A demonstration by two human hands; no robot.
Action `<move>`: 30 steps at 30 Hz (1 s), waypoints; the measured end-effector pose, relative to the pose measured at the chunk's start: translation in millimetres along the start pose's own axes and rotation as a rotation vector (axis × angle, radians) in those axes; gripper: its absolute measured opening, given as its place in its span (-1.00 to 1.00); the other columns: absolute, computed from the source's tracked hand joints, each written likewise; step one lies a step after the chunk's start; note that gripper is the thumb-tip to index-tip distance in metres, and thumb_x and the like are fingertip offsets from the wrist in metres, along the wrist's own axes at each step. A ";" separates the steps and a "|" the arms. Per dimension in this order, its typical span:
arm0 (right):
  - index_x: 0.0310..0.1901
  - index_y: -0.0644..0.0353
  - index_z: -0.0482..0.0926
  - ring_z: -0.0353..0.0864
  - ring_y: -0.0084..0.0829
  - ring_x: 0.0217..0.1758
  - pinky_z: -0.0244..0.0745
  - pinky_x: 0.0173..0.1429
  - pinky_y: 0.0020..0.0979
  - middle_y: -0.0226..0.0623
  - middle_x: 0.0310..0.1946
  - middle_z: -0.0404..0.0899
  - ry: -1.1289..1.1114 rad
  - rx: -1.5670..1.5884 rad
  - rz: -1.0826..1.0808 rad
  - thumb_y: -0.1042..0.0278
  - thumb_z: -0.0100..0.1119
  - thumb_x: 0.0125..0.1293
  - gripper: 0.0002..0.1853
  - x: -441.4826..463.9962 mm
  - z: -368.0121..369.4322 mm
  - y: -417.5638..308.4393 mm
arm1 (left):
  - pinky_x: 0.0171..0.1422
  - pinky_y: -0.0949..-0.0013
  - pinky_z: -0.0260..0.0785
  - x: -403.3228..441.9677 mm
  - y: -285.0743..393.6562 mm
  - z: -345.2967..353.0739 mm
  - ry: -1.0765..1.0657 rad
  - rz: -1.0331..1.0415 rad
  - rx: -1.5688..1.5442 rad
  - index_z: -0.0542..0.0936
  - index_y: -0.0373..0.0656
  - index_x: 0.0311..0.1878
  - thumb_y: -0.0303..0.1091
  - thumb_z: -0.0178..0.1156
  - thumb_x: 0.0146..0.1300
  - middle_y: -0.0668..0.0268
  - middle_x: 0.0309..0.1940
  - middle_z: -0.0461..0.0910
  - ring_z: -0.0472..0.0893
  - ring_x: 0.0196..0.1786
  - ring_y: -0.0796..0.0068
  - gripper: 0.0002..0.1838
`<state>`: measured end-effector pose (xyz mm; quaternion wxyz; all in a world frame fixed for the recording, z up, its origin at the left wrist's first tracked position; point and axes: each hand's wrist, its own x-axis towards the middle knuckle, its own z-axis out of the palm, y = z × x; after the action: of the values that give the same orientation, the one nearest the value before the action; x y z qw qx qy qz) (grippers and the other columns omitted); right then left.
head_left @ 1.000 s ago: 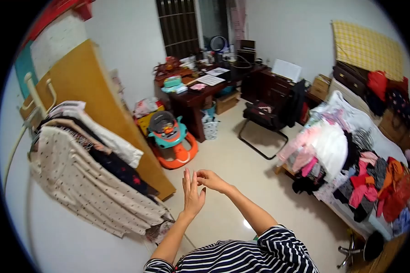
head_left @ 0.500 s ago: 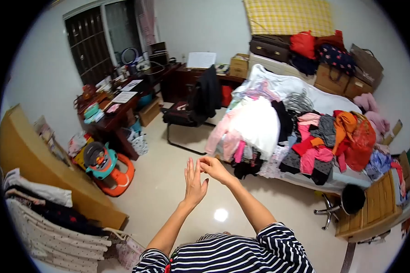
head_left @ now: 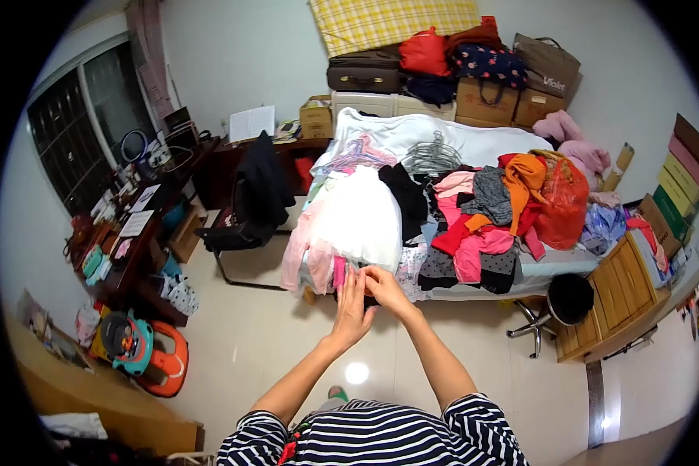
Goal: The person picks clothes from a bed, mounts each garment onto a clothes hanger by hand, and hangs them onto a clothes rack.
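My left hand is raised in front of my body, its fingers stretched out and lying side by side, with nothing seen in it. Against its fingers rests my right hand, the fingers bent and drawn together; whatever they hold, if anything, is hidden. Beyond both hands is the bed's near edge. A white garment lies there over a pale pink one. Farther right spreads a pile of clothes with a grey piece, an orange one and a bright pink one.
Grey hangers and pinkish-purple hangers lie on the bed. A black chair stands left of it, a round stool right. At lower left are a baby walker and a wooden panel. A cluttered desk lines the wall.
My view has turned right and come closer to the bed. The hands stay together before me and now overlap the bed's near edge. A green-shod foot shows below.
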<state>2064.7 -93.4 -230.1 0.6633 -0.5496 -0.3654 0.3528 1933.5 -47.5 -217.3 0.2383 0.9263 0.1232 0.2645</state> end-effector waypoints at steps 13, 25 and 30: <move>-0.01 0.29 0.48 0.59 -0.52 -0.25 0.52 -0.16 -0.47 -0.32 -0.24 0.58 0.186 -0.060 0.009 0.31 0.00 0.36 -0.73 113.9 -86.6 14.5 | 0.41 -0.22 -0.15 142.0 -80.4 57.9 -0.139 0.100 -0.118 -0.14 -0.19 0.45 -0.50 0.20 0.07 -0.18 0.44 -0.29 -0.10 0.47 -0.17 -0.06; -0.02 0.27 0.48 0.62 -0.53 -0.25 0.49 -0.21 -0.53 -0.34 -0.25 0.59 0.242 -0.067 0.107 0.34 -0.01 0.37 -0.75 236.7 -138.9 28.2 | 0.41 0.02 0.04 265.2 -164.3 89.8 -0.226 0.133 -0.209 -0.06 -0.25 0.43 -0.51 0.21 0.07 -0.27 0.40 -0.20 0.10 0.38 -0.23 -0.11; -0.02 0.25 0.49 0.62 -0.54 -0.25 0.49 -0.21 -0.52 -0.36 -0.24 0.58 0.231 -0.043 0.149 0.34 -0.02 0.37 -0.76 280.0 -164.3 43.3 | 0.40 0.05 0.08 300.3 -187.5 107.0 -0.249 0.110 -0.177 -0.06 -0.25 0.43 -0.50 0.22 0.06 -0.29 0.39 -0.19 0.13 0.35 -0.25 -0.10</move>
<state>2340.7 79.1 -266.9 0.6609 -0.6264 -0.2523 0.3274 2222.2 179.1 -262.7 0.3176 0.9327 0.0177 0.1701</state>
